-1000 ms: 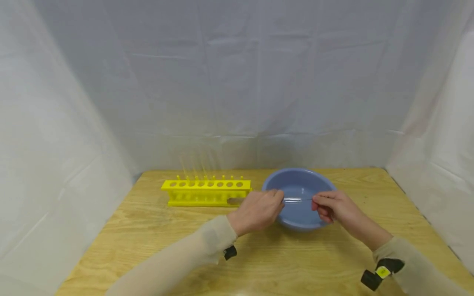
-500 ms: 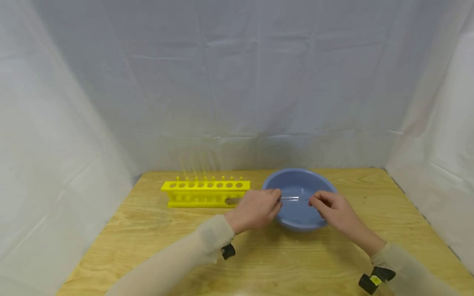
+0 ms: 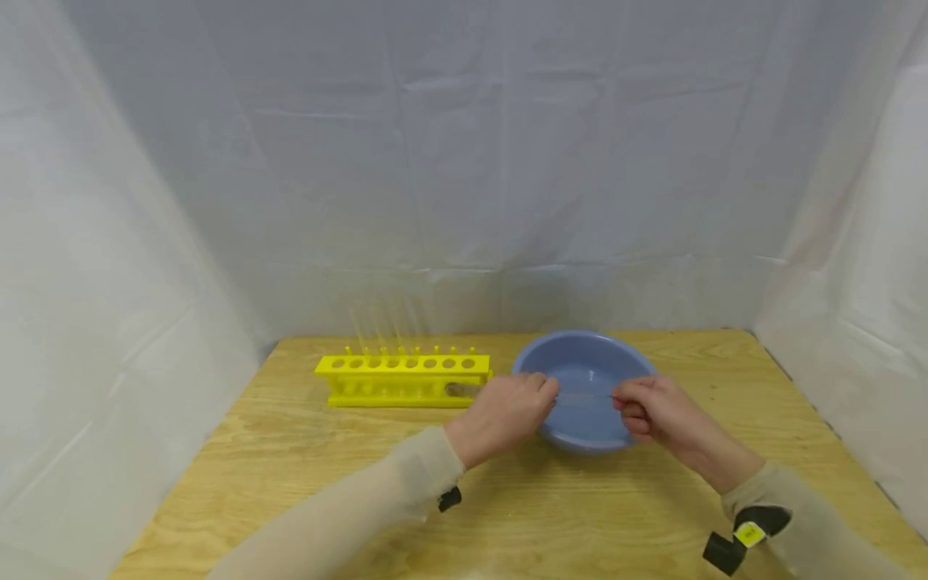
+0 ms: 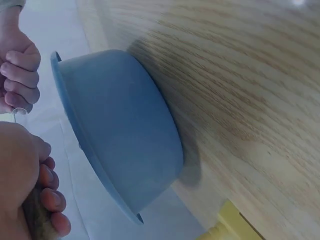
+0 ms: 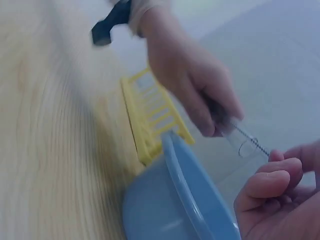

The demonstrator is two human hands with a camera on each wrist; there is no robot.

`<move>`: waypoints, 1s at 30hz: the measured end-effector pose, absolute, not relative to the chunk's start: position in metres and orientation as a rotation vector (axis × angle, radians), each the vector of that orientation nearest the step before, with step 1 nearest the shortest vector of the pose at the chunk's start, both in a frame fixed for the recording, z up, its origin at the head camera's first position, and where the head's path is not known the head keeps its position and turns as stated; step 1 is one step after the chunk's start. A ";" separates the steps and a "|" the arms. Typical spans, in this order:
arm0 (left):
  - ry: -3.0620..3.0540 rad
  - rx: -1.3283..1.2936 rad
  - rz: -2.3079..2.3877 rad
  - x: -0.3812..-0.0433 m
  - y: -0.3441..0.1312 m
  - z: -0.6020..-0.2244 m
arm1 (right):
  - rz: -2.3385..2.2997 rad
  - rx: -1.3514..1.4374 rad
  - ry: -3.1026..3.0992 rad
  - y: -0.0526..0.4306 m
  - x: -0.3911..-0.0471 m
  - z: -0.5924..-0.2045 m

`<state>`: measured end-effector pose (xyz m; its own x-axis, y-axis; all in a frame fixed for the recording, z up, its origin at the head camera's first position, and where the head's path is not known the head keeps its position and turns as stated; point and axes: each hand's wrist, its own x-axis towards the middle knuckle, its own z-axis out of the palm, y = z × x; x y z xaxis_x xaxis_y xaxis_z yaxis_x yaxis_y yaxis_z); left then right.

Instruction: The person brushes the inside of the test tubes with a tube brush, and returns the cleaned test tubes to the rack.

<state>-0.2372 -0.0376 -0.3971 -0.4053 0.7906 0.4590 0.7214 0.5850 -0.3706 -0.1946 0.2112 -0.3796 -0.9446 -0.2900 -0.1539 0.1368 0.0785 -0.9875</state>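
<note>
Over the blue basin (image 3: 580, 435), my left hand (image 3: 502, 415) grips a clear glass test tube (image 5: 234, 136) lying roughly level, its mouth toward the right. Dark bristles of a test tube brush (image 3: 455, 389) show through the glass at the tube's left end. The brush's twisted wire (image 5: 261, 147) comes out of the mouth, and my right hand (image 3: 663, 415) pinches it with thumb and fingers. In the left wrist view, the left fingers (image 4: 52, 200) curl around the tube, hiding its middle.
Left of the basin stands a yellow test tube rack (image 3: 402, 364), with several clear tubes (image 3: 379, 326) upright toward its left side. Both rest on a wooden table (image 3: 551, 524). White sheeting (image 3: 464, 177) hangs behind and at the sides.
My right hand moved slightly left toward the tube, then back to the right, still pinching the wire. The left hand and tube shifted only a little. Rack and basin stayed in place.
</note>
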 end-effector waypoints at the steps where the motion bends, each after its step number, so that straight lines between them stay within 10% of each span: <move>1: -2.194 -1.190 0.160 -0.238 -0.037 -0.398 | -1.957 -0.140 2.007 0.211 -0.195 -0.380; 8: -2.400 -1.163 0.018 -0.239 -0.038 -0.395 | -1.852 -0.337 2.407 0.210 -0.193 -0.388; 16: -2.558 -1.160 -0.170 -0.240 -0.042 -0.388 | -1.040 -1.441 3.361 0.212 -0.197 -0.401; 30: -2.579 -1.222 -0.237 -0.238 -0.042 -0.387 | -0.545 -2.069 3.460 0.217 -0.202 -0.393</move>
